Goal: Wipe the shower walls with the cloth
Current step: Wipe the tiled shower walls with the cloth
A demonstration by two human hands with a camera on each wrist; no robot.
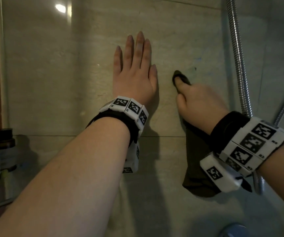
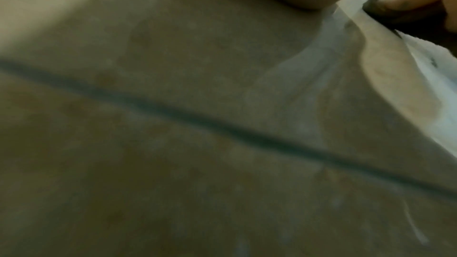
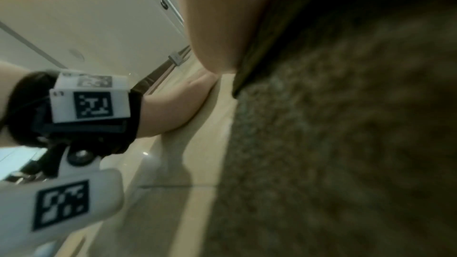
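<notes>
My left hand (image 1: 134, 74) lies flat, fingers straight, on the beige tiled shower wall (image 1: 52, 74) — my right hand (image 1: 199, 101) grasps the dark olive cloth (image 1: 196, 161), one finger pressing it against the wall just beside.

Head view looks forward and down from above both forearms, taking in the beige tiled wall (image 1: 69, 74) with both hands against it. Left wrist view sits very close to that wall, skimming along its surface toward the right hand (image 2: 408, 1), blurred by nearness. Right wrist view looks past the dark cloth (image 3: 346, 144) filling its right half, sideways at the left hand (image 3: 178, 105). All three share the wall.
</notes>
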